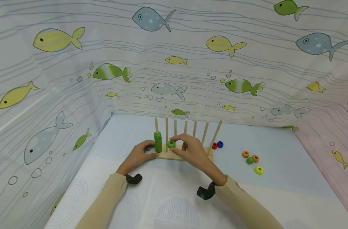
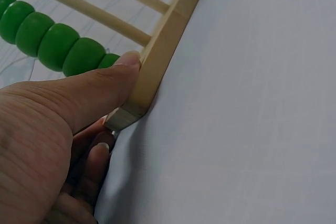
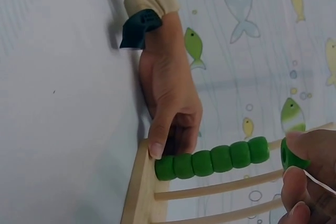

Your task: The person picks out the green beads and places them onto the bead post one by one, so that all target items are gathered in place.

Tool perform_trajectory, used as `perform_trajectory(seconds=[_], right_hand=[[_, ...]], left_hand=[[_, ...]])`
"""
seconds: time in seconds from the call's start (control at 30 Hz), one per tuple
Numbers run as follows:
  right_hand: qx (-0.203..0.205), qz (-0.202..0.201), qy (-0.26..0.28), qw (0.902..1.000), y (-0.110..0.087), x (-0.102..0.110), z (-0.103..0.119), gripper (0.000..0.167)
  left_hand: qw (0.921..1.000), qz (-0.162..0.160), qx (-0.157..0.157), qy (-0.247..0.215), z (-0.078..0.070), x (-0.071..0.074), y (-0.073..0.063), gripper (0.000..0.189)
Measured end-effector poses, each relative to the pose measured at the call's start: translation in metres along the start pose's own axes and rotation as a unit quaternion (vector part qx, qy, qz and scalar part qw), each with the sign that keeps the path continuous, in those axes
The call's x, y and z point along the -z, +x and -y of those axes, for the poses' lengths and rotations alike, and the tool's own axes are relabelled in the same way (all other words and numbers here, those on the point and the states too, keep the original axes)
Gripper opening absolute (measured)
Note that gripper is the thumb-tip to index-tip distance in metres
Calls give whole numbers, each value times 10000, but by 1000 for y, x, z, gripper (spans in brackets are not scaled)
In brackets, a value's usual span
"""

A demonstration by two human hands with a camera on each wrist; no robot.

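A wooden peg rack (image 1: 174, 155) with several upright rods stands on the table. Green beads (image 1: 158, 142) are stacked on its leftmost rod. My left hand (image 1: 139, 154) grips the left end of the base, thumb along the front edge (image 2: 149, 77) and the other fingers curled behind and below. Between the thumb and fingertips of my right hand (image 1: 191, 149) a single green bead (image 1: 171, 144) is pinched. The right wrist view shows that bead (image 3: 292, 157) just off the top of the green stack (image 3: 212, 160), its hole facing the rods.
Right of the rack lie a red bead (image 1: 214, 145) and a blue bead (image 1: 220, 144). Farther right are two orange beads (image 1: 245, 154), a green bead (image 1: 250, 160) and a yellow bead (image 1: 259, 170). Fish-print cloth (image 1: 151, 73) surrounds the table.
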State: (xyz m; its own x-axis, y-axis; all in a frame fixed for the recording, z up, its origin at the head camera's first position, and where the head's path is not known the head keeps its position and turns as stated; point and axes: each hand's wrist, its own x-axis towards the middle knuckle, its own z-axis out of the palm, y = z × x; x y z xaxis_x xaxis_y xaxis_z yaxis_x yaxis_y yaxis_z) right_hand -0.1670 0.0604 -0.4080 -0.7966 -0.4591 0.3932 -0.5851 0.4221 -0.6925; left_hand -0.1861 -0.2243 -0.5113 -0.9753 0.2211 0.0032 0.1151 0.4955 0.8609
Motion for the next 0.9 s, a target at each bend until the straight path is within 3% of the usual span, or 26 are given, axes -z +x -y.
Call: perform_trajectory(seconds=[0.57, 0.9], right_hand=[[390, -72, 287, 9988, 15, 2, 13, 33], [626, -143, 84, 9979, 32, 6, 26, 34]], left_hand=[[10000, 17, 21, 18, -2, 0, -1, 61], [10000, 0, -23, 46, -2, 0, -1, 60]])
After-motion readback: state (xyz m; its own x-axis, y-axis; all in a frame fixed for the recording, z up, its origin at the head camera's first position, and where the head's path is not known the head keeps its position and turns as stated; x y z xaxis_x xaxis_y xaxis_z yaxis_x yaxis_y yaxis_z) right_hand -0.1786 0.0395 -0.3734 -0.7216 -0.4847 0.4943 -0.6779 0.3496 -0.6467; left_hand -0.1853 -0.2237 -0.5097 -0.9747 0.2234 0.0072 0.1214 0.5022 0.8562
